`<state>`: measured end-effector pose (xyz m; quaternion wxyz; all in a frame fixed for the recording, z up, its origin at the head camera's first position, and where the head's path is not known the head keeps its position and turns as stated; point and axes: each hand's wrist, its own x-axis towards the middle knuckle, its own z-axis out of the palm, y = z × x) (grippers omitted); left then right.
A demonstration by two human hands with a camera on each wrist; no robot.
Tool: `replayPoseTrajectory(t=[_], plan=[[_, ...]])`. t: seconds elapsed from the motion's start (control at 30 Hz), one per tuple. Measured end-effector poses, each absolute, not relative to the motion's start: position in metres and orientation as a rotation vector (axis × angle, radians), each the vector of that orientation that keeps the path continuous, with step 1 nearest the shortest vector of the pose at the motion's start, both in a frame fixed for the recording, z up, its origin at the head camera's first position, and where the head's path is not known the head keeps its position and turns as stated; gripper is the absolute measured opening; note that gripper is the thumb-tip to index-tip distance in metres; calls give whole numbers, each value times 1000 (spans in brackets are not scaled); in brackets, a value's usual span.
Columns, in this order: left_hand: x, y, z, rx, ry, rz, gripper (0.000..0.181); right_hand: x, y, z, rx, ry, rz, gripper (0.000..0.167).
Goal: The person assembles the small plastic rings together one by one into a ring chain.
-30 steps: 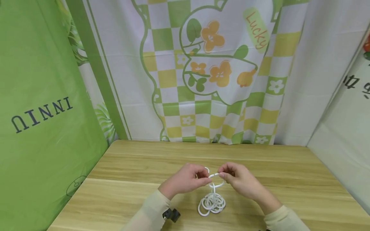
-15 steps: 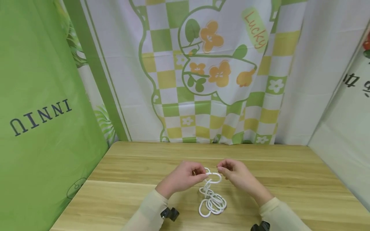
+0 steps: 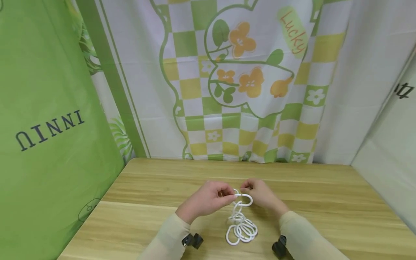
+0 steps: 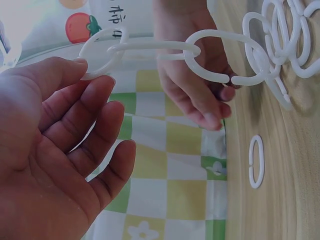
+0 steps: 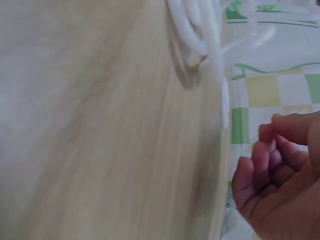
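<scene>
My left hand (image 3: 208, 198) pinches the end link of a white plastic chain (image 4: 215, 33) between thumb and forefinger. From there the chain runs down to a heap of links (image 3: 242, 231) on the table. In the left wrist view, several links hang joined, one with a small gap in its side. A separate white link (image 4: 256, 161) lies on the wood beyond the chain. My right hand (image 3: 260, 193) is just right of the raised links. Its fingers are loosely curled with the thumb near the forefinger, and nothing shows between them in the right wrist view.
The wooden table (image 3: 156, 177) reaches back to a patterned curtain (image 3: 247, 90). Green cloth (image 3: 48, 162) hangs at the left and pale cloth (image 3: 386, 162) at the right. Black wrist cameras sit on both sleeves.
My right hand has let go of the raised link, drawn back, then moved left and forward behind it. My left hand keeps its pinch, and the hanging links have spread out above the heap.
</scene>
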<state>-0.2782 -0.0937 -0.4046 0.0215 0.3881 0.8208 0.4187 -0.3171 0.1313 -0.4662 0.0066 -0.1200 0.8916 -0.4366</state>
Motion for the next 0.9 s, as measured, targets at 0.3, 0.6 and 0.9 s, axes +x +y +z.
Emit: replayPoseTrajectory(t=[0.3, 0.6, 0.9], plan=[[-276, -94, -400, 1203, 2544, 1280, 10, -333, 115, -472, -329, 2863, -1071, 10], [-276, -95, -400, 1209, 2558, 1279, 12, -335, 106, -470, -244, 2913, -893, 8], [-279, -95, -403, 1211, 2556, 1265, 13, -325, 125, -472, -321, 2960, -864, 25]])
